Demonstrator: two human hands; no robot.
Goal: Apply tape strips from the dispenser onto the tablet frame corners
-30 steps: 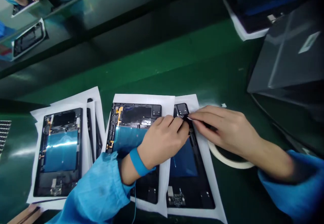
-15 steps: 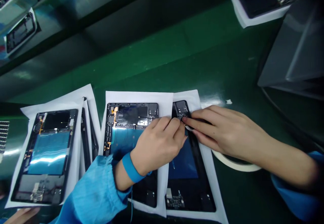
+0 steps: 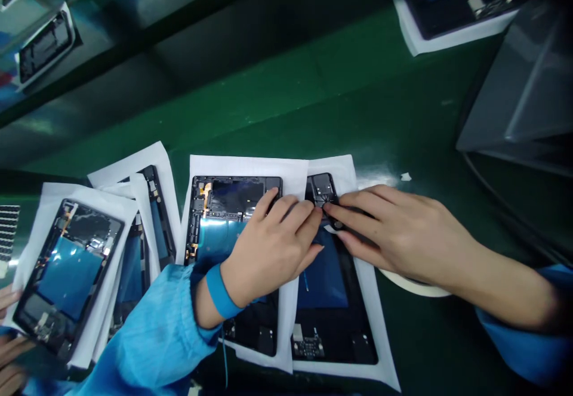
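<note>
Two opened tablets lie side by side on white sheets: the middle tablet (image 3: 224, 211) and the right tablet (image 3: 326, 288), both showing blue film and black frames. My left hand (image 3: 268, 244), with a blue wrist strap (image 3: 219, 291), lies across the middle tablet. Its fingers are stretched out and reach to the top of the right tablet. My right hand (image 3: 394, 229) comes in from the right. Its thumb and forefinger are pinched on a small dark part (image 3: 333, 220) at the right tablet's upper edge, fingertip to fingertip with the left hand.
On the left, another tablet (image 3: 67, 277) sits tilted in a co-worker's hands (image 3: 6, 330), above more tablets on sheets (image 3: 152, 217). A white tape roll (image 3: 416, 288) lies under my right wrist. A grey box (image 3: 519, 92) stands at right; a further tablet (image 3: 447, 2) lies top right on the green belt (image 3: 313, 104).
My left fingers have gone from a pinch to lying stretched out. The left-hand tablet has been picked up and tilted by a co-worker, uncovering the ones beneath it.
</note>
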